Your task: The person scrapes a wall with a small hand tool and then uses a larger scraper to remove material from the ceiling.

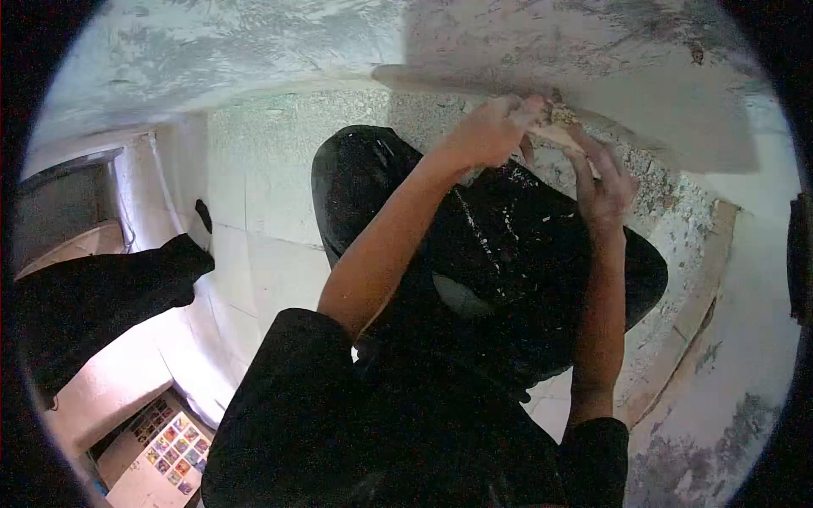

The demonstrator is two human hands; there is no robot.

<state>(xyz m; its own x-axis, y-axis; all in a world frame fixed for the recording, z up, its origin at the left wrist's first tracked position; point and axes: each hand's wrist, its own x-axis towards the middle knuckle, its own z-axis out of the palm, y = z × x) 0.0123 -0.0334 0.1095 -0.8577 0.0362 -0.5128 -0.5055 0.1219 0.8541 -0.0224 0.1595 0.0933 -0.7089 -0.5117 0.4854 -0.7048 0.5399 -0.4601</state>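
Near the foot of the wall, my left hand (494,131) is closed at the left end of a small pale flat piece (552,134). My right hand (606,184) has its fingers and thumb at the right side of that piece. Tan crumbs (562,116) show along its upper edge. Both hands look dusty. What the piece is made of cannot be made out, and my fingers hide part of it. Below the hands, my crossed legs in black trousers (525,229) carry white flecks and streaks.
A mottled grey-white wall (254,46) rises ahead. Rubble and grit (669,182) lie along its base on the right, by a board-like edge (707,292). Light floor tiles (275,229) extend left. Dark cloth (118,284) and a card with colourful pictures (179,453) are at left.
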